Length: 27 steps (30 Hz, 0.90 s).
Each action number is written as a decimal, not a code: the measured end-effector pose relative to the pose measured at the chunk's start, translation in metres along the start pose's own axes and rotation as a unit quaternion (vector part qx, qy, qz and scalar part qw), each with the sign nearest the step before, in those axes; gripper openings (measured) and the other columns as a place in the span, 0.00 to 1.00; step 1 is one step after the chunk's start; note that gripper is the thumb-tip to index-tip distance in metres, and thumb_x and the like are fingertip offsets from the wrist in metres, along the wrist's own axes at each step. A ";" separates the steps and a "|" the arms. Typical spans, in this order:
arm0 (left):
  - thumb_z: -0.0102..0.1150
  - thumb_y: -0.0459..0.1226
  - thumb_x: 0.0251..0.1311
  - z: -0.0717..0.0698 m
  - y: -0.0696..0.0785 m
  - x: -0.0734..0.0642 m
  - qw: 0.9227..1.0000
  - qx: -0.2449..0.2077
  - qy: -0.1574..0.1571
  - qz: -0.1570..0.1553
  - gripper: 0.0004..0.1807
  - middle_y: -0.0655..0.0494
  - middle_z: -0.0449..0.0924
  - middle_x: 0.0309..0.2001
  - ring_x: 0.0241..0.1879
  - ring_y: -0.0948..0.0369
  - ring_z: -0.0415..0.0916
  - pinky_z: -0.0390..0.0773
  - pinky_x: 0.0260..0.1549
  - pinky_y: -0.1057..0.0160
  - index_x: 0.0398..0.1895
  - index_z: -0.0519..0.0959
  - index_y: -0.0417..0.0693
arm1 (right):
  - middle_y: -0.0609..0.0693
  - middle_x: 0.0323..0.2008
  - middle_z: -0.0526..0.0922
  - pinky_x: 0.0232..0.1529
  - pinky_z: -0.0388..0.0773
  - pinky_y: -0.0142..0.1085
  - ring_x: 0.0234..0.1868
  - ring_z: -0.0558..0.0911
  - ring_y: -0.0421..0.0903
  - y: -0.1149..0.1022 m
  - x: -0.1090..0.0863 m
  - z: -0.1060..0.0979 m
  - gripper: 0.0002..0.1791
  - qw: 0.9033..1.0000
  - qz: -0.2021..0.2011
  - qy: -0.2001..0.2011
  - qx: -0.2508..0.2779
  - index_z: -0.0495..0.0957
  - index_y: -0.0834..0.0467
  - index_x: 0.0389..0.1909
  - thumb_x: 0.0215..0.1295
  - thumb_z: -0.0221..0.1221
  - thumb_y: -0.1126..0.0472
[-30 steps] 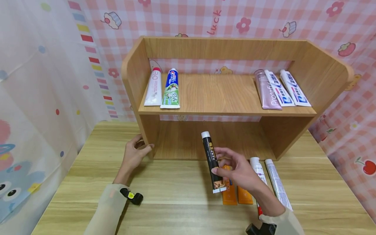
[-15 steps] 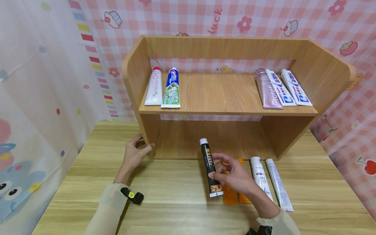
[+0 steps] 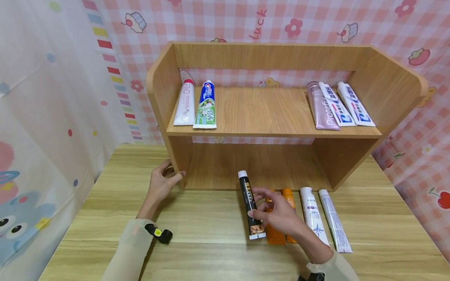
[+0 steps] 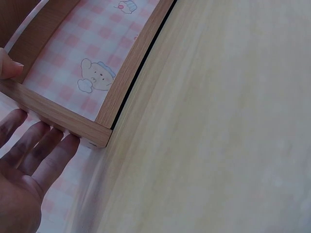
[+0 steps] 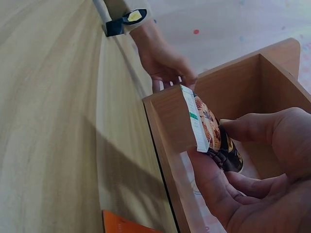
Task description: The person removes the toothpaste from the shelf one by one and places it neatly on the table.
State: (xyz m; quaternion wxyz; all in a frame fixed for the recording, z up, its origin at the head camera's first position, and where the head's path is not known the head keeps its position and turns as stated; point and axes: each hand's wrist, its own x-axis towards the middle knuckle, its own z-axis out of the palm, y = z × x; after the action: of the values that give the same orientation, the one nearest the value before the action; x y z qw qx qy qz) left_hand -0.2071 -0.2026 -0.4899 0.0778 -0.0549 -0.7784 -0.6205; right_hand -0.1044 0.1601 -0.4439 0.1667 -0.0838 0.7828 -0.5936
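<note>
My right hand (image 3: 281,212) pinches a black toothpaste tube (image 3: 249,203) with a white cap between thumb and fingers. The tube slants with its cap toward the wooden shelf unit (image 3: 270,134), and its white crimped end (image 5: 193,116) shows close up in the right wrist view. At the lower left corner of the unit, my left hand (image 3: 162,183) holds the side panel (image 4: 53,109), thumb inside and fingers outside. Partly behind the right hand, two orange tubes (image 3: 275,234) lie on the table.
A white tube (image 3: 314,216) and a silvery tube (image 3: 335,222) lie at right on the table (image 3: 204,257). The upper shelf bears a white tube (image 3: 185,103) and a Crest tube (image 3: 206,105) at left, a pink Protefix tube (image 3: 322,109) and two white-blue tubes (image 3: 356,105) at right.
My right hand has drawn the black tube slightly down and to the left, toward the front of the table. More of the orange and white tubes shows. The left hand keeps its place.
</note>
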 end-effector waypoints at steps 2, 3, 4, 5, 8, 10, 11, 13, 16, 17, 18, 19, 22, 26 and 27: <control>0.65 0.30 0.59 0.000 0.000 0.000 1.000 -0.002 -0.001 -0.001 0.25 0.36 0.81 0.57 0.57 0.45 0.79 0.80 0.48 0.74 0.62 0.78 0.40 | 0.63 0.55 0.73 0.27 0.85 0.43 0.34 0.82 0.46 0.001 -0.001 0.001 0.37 1.000 0.004 0.001 0.003 0.68 0.62 0.71 0.61 0.69 0.64; 0.65 0.30 0.59 0.000 0.000 0.000 1.000 -0.002 -0.002 -0.002 0.25 0.35 0.81 0.57 0.57 0.45 0.79 0.80 0.48 0.74 0.62 0.78 0.40 | 0.63 0.55 0.73 0.27 0.85 0.42 0.34 0.82 0.45 0.001 -0.001 0.002 0.37 1.000 0.006 0.003 0.004 0.68 0.61 0.71 0.61 0.69 0.64; 0.65 0.30 0.59 0.000 -0.001 0.000 1.000 -0.002 -0.002 -0.002 0.25 0.35 0.81 0.58 0.57 0.45 0.79 0.80 0.48 0.74 0.62 0.78 0.40 | 0.63 0.55 0.73 0.26 0.85 0.42 0.35 0.82 0.45 0.002 -0.001 0.002 0.37 1.000 0.007 0.005 0.005 0.68 0.62 0.70 0.61 0.69 0.64; 0.65 0.31 0.59 0.000 -0.001 0.000 1.000 -0.002 -0.001 -0.003 0.25 0.35 0.81 0.58 0.57 0.45 0.79 0.80 0.48 0.74 0.62 0.78 0.40 | 0.63 0.55 0.74 0.27 0.85 0.42 0.35 0.82 0.46 0.002 -0.002 0.003 0.37 1.000 0.010 0.006 0.005 0.68 0.61 0.70 0.61 0.70 0.64; 0.65 0.31 0.59 0.000 -0.001 0.000 1.000 -0.002 -0.001 -0.004 0.25 0.36 0.81 0.57 0.55 0.50 0.80 0.81 0.48 0.74 0.62 0.78 0.40 | 0.62 0.54 0.74 0.27 0.85 0.43 0.34 0.83 0.46 0.003 -0.001 0.006 0.36 1.000 0.016 0.013 0.002 0.68 0.60 0.70 0.61 0.70 0.63; 0.65 0.31 0.59 0.000 -0.001 0.000 1.000 -0.002 0.000 -0.005 0.25 0.36 0.81 0.57 0.55 0.52 0.80 0.81 0.48 0.74 0.62 0.78 0.40 | 0.62 0.54 0.75 0.27 0.85 0.43 0.34 0.83 0.46 0.005 -0.001 0.007 0.36 1.000 0.021 0.018 0.000 0.69 0.59 0.70 0.60 0.70 0.63; 0.65 0.31 0.59 0.000 -0.002 0.000 1.000 -0.001 0.001 -0.006 0.25 0.36 0.81 0.57 0.54 0.52 0.80 0.81 0.48 0.74 0.62 0.79 0.40 | 0.62 0.54 0.75 0.27 0.85 0.43 0.34 0.83 0.46 0.005 -0.001 0.008 0.36 1.000 0.023 0.018 0.000 0.69 0.59 0.70 0.60 0.70 0.63; 0.65 0.31 0.59 0.000 -0.002 0.000 1.000 0.000 0.002 -0.007 0.25 0.36 0.81 0.57 0.55 0.51 0.80 0.81 0.48 0.74 0.62 0.79 0.40 | 0.62 0.53 0.75 0.27 0.84 0.42 0.34 0.83 0.45 0.006 0.000 0.010 0.36 1.000 0.024 0.021 0.002 0.69 0.59 0.70 0.60 0.70 0.64; 0.65 0.31 0.59 0.000 -0.001 0.000 1.000 0.002 0.003 -0.009 0.25 0.36 0.81 0.57 0.56 0.48 0.80 0.81 0.47 0.74 0.61 0.79 0.40 | 0.62 0.52 0.74 0.26 0.84 0.42 0.33 0.82 0.46 0.007 0.000 0.012 0.36 0.999 0.030 0.022 0.009 0.70 0.60 0.69 0.59 0.70 0.64; 0.65 0.31 0.59 0.000 -0.001 0.000 1.000 0.003 0.003 -0.009 0.25 0.36 0.81 0.57 0.56 0.47 0.79 0.81 0.48 0.74 0.61 0.79 0.40 | 0.62 0.52 0.74 0.26 0.84 0.42 0.33 0.81 0.46 0.008 0.000 0.013 0.36 0.999 0.032 0.022 0.009 0.70 0.60 0.69 0.59 0.71 0.64; 0.65 0.31 0.58 0.000 -0.001 0.000 1.000 0.003 0.002 -0.009 0.25 0.36 0.81 0.57 0.57 0.47 0.79 0.81 0.48 0.74 0.61 0.79 0.40 | 0.61 0.51 0.74 0.26 0.84 0.42 0.33 0.81 0.46 0.008 0.000 0.014 0.36 0.999 0.037 0.023 0.011 0.70 0.60 0.69 0.59 0.71 0.64; 0.65 0.31 0.58 0.000 -0.001 0.000 1.000 0.002 0.002 -0.009 0.25 0.36 0.81 0.57 0.57 0.46 0.79 0.81 0.47 0.74 0.61 0.79 0.40 | 0.61 0.51 0.75 0.26 0.84 0.41 0.33 0.81 0.47 0.008 0.000 0.014 0.36 0.999 0.040 0.024 0.011 0.70 0.60 0.69 0.59 0.71 0.64; 0.65 0.31 0.59 0.000 -0.001 0.000 1.000 0.000 -0.001 -0.009 0.25 0.36 0.81 0.57 0.57 0.45 0.79 0.81 0.47 0.74 0.62 0.78 0.40 | 0.60 0.49 0.76 0.26 0.84 0.41 0.35 0.81 0.48 0.008 0.000 0.016 0.36 0.998 0.054 0.027 0.004 0.70 0.60 0.69 0.59 0.71 0.64; 0.65 0.31 0.59 0.000 -0.001 0.001 1.000 -0.002 -0.003 -0.008 0.26 0.36 0.81 0.57 0.57 0.46 0.79 0.81 0.47 0.74 0.63 0.78 0.39 | 0.59 0.47 0.78 0.26 0.84 0.40 0.34 0.80 0.48 0.008 -0.002 0.019 0.36 0.997 0.068 0.035 -0.014 0.70 0.62 0.69 0.59 0.71 0.64; 0.65 0.31 0.59 0.000 -0.001 0.001 1.000 -0.003 -0.003 -0.008 0.26 0.35 0.81 0.57 0.57 0.46 0.79 0.81 0.47 0.74 0.63 0.78 0.39 | 0.59 0.46 0.79 0.26 0.84 0.40 0.34 0.80 0.48 0.008 -0.003 0.020 0.37 0.997 0.072 0.037 -0.020 0.70 0.62 0.69 0.58 0.71 0.64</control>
State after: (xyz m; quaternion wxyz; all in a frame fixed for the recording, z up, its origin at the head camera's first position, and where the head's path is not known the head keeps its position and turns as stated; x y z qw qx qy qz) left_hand -0.2080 -0.2027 -0.4904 0.0707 -0.0508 -0.7774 -0.6230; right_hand -0.0940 0.1453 -0.4560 0.1777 -0.0087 0.8044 -0.5668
